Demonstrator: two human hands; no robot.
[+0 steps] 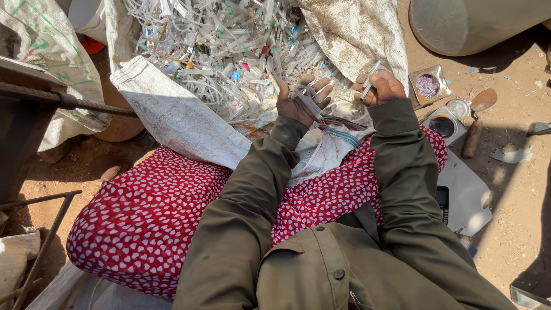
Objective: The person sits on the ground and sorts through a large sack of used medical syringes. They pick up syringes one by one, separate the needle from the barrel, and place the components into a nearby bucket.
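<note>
My left hand (299, 99) is palm up and holds a few clear plastic syringes (310, 107) across its fingers. My right hand (379, 88) is closed in a fist on one thin clear syringe (371, 78) that sticks up from it. Both hands hover at the near edge of a big heap of clear plastic syringes and tubing (229, 46), which lies in an opened white woven sack (178, 117). Olive green sleeves cover both arms. A red cloth with white hearts (149, 212) covers my lap.
Small metal tins (427, 85) and a round lid (457, 108) lie on the dirt at right, beside a wooden-handled tool (474, 136). A large grey drum (476, 23) stands at top right. A rusty metal bar (69, 102) and frame are at left.
</note>
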